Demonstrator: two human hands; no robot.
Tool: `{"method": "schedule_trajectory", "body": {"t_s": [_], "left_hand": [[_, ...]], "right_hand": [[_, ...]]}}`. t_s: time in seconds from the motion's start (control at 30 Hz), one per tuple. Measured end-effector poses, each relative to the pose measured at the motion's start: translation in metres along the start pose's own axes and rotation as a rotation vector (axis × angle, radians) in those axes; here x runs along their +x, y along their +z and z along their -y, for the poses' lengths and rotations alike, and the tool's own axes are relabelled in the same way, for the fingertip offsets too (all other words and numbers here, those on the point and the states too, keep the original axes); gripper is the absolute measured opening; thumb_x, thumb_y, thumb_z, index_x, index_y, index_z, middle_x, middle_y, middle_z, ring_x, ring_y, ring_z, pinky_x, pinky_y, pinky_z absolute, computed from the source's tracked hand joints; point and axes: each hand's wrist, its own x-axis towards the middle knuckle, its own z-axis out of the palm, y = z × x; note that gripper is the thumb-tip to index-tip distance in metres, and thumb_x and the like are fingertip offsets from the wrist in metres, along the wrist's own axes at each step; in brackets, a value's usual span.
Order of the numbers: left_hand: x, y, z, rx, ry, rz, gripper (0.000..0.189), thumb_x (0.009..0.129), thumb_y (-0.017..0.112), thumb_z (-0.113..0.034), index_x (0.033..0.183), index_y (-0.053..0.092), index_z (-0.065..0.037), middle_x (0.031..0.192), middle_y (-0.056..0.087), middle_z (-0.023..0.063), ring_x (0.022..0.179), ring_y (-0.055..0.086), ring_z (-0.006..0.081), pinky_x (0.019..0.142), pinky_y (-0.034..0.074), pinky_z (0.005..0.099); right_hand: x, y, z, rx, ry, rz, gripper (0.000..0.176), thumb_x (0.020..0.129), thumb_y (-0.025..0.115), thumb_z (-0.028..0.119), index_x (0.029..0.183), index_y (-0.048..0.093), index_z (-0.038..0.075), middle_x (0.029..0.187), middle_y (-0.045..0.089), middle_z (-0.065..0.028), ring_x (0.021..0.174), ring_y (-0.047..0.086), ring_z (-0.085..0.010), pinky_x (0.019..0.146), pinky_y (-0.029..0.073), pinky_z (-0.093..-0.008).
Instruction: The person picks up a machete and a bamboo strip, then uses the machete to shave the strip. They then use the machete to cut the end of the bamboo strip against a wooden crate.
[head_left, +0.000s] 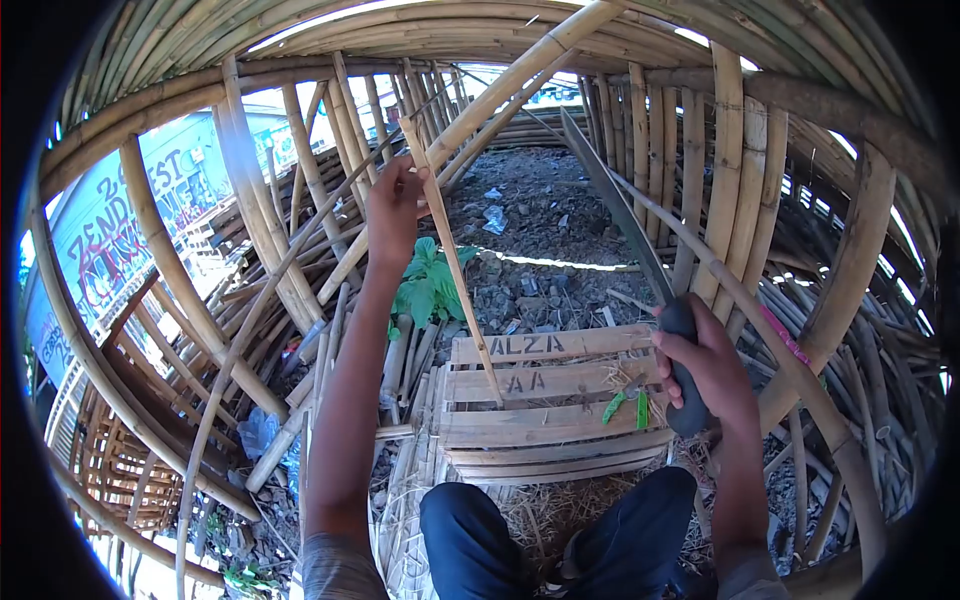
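My left hand (397, 205) is raised and closed around the upper part of a thin bamboo strip (456, 270). The strip slants down, its lower end over a slatted wooden crate (550, 428) with dark stencilled letters. In my right hand (708, 365) is the dark handle of a machete (625, 215), fingers wrapped round it. Its long blade points up and away from me, apart from the strip. Green pod-like pieces (627, 408) and some straw lie on the crate's top, near my right hand.
Bamboo poles (730, 180) form walls and a low roof all round. A slanting pole (760, 300) passes close by my right hand. Beyond the crate are rubble ground (540, 210) and a leafy green plant (430, 283). A woven basket (130, 450) stands at left.
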Motion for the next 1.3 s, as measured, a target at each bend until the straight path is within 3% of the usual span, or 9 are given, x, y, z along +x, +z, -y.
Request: {"method": "schedule_trajectory", "body": {"t_s": [0.1, 0.33, 0.47, 0.53, 0.6, 0.93, 1.0, 1.2, 1.3], "left_hand": [[0.011, -0.003, 0.012, -0.049, -0.011, -0.043, 0.019, 0.089, 0.064, -0.015, 0.102, 0.060, -0.002, 0.073, 0.055, 0.0014, 0.066, 0.060, 0.0084, 0.055, 0.055, 0.0252], [0.025, 0.007, 0.014, -0.106, -0.102, 0.008, 0.019, 0.087, 0.065, -0.012, 0.101, 0.062, 0.000, 0.078, 0.063, 0.0055, 0.067, 0.063, 0.0116, 0.055, 0.056, 0.0264], [0.024, 0.008, 0.019, -0.082, -0.043, -0.045, 0.015, 0.086, 0.066, -0.010, 0.093, 0.063, 0.003, 0.071, 0.063, 0.0075, 0.064, 0.062, 0.0118, 0.054, 0.052, 0.0285], [0.029, 0.010, 0.032, 0.064, 0.095, -0.025, 0.015, 0.086, 0.066, -0.011, 0.094, 0.062, 0.000, 0.068, 0.060, 0.0027, 0.061, 0.061, 0.0106, 0.055, 0.054, 0.0261], [0.024, 0.016, 0.027, 0.113, 0.148, -0.103, 0.014, 0.085, 0.066, -0.010, 0.092, 0.062, 0.002, 0.064, 0.060, 0.0043, 0.058, 0.060, 0.0111, 0.054, 0.052, 0.0261], [0.029, 0.006, 0.031, 0.052, 0.166, -0.004, 0.012, 0.084, 0.066, -0.005, 0.092, 0.063, 0.003, 0.071, 0.064, 0.0067, 0.064, 0.064, 0.0118, 0.058, 0.054, 0.0256], [0.021, -0.007, 0.025, -0.143, 0.036, 0.107, 0.012, 0.084, 0.065, -0.005, 0.095, 0.064, 0.002, 0.076, 0.066, 0.0062, 0.069, 0.067, 0.0135, 0.062, 0.055, 0.0250], [0.021, -0.014, 0.016, -0.145, -0.097, 0.111, 0.011, 0.085, 0.064, -0.003, 0.094, 0.065, 0.004, 0.080, 0.068, 0.0076, 0.074, 0.068, 0.0136, 0.066, 0.055, 0.0231], [0.020, -0.008, 0.020, -0.167, -0.023, 0.035, 0.010, 0.081, 0.065, -0.001, 0.089, 0.066, 0.005, 0.069, 0.066, 0.0097, 0.063, 0.066, 0.0132, 0.058, 0.053, 0.0254]], "right_hand": [[0.006, 0.030, 0.033, -0.045, 0.001, 0.061, 0.021, 0.090, 0.058, 0.016, 0.099, 0.046, 0.001, 0.063, 0.051, -0.0040, 0.041, 0.051, -0.0115, 0.037, 0.041, -0.0278], [0.045, 0.100, 0.078, -0.160, -0.129, 0.052, 0.026, 0.090, 0.058, 0.023, 0.094, 0.046, 0.000, 0.066, 0.049, -0.0040, 0.041, 0.052, -0.0128, 0.037, 0.043, -0.0280], [0.060, 0.121, 0.098, -0.168, -0.184, 0.117, 0.029, 0.089, 0.057, 0.025, 0.093, 0.046, -0.001, 0.067, 0.049, -0.0038, 0.044, 0.053, -0.0132, 0.039, 0.045, -0.0292], [0.062, 0.134, 0.102, -0.186, -0.179, 0.091, 0.029, 0.089, 0.057, 0.025, 0.091, 0.046, -0.002, 0.067, 0.049, -0.0041, 0.045, 0.054, -0.0134, 0.040, 0.046, -0.0299], [0.059, 0.142, 0.102, -0.207, -0.165, 0.070, 0.029, 0.088, 0.059, 0.026, 0.092, 0.046, 0.000, 0.066, 0.048, -0.0031, 0.044, 0.053, -0.0121, 0.038, 0.044, -0.0284], [0.059, 0.152, 0.107, -0.264, -0.203, -0.006, 0.029, 0.088, 0.057, 0.025, 0.090, 0.045, -0.002, 0.066, 0.048, -0.0046, 0.045, 0.054, -0.0145, 0.040, 0.047, -0.0312], [0.058, 0.149, 0.105, -0.260, -0.175, 0.011, 0.029, 0.088, 0.057, 0.025, 0.089, 0.045, -0.001, 0.065, 0.048, -0.0047, 0.045, 0.054, -0.0146, 0.040, 0.047, -0.0314], [0.061, 0.150, 0.111, -0.204, -0.180, 0.007, 0.029, 0.088, 0.057, 0.025, 0.088, 0.045, -0.002, 0.064, 0.049, -0.0051, 0.045, 0.054, -0.0149, 0.041, 0.048, -0.0316], [0.066, 0.152, 0.111, -0.199, -0.176, 0.018, 0.030, 0.087, 0.059, 0.027, 0.090, 0.046, 0.000, 0.063, 0.049, -0.0040, 0.044, 0.052, -0.0132, 0.040, 0.046, -0.0296]]}}
